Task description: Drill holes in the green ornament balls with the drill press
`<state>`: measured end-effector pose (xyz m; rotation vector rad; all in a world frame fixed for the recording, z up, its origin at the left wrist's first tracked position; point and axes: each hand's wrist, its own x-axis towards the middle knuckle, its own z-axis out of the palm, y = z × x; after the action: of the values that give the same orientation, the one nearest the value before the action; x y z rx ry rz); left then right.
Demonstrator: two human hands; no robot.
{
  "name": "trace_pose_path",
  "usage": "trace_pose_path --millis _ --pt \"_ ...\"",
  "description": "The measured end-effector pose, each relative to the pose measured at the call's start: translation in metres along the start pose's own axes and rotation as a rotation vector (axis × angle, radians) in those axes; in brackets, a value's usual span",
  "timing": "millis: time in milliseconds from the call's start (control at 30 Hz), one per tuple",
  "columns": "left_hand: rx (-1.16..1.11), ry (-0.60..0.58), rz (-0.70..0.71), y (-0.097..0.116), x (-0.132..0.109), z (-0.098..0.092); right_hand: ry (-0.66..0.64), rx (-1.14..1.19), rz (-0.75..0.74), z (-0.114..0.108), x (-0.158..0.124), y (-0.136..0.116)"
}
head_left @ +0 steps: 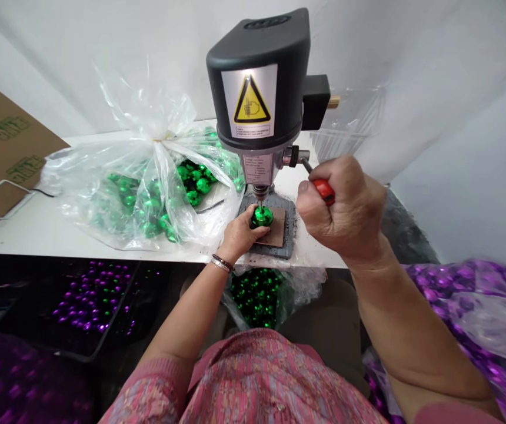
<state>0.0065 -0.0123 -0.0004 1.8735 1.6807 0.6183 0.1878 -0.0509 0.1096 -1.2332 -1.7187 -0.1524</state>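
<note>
A shiny green faceted ball [262, 217] rests on a brown board [278, 229] over the grey base of a bench drill press [259, 88]. My left hand [240, 231] is closed around the ball's left side, thumb and fingers on either side of it. The drill bit [260, 202] comes down onto the top of the ball; how deep it sits I cannot tell. My right hand [345, 206] grips the red-knobbed feed lever [323, 189] on the press's right side.
A clear plastic bag [160, 171] of green balls lies left of the press. Another bag of green balls [257, 297] hangs below the table edge. Purple balls [469, 294] fill bags at right; a dark tray [94, 300] stands lower left. A cardboard box [6, 141] is far left.
</note>
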Motion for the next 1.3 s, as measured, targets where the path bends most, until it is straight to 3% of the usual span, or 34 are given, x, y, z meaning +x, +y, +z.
trace_pose_path --millis 167,333,867,967,1167,1300 --pt "0.040 -0.026 -0.018 0.001 0.000 -0.002 0.018 -0.098 -0.056 0.007 -0.012 0.010" --pt "0.016 -0.019 0.010 -0.005 0.001 0.000 0.153 -0.092 -0.221 0.016 -0.021 0.016" --pt "-0.016 -0.038 -0.004 -0.007 0.001 0.000 0.404 -0.068 -0.214 0.045 -0.043 0.014" --pt "-0.041 -0.031 0.005 -0.007 0.002 0.001 0.417 -0.057 -0.122 0.040 -0.032 0.007" --pt "-0.152 -0.017 0.055 -0.007 -0.014 -0.010 0.289 0.100 0.207 0.012 0.031 -0.016" --pt "-0.176 -0.208 0.205 -0.016 -0.053 -0.030 0.238 0.140 0.270 0.003 0.045 -0.021"
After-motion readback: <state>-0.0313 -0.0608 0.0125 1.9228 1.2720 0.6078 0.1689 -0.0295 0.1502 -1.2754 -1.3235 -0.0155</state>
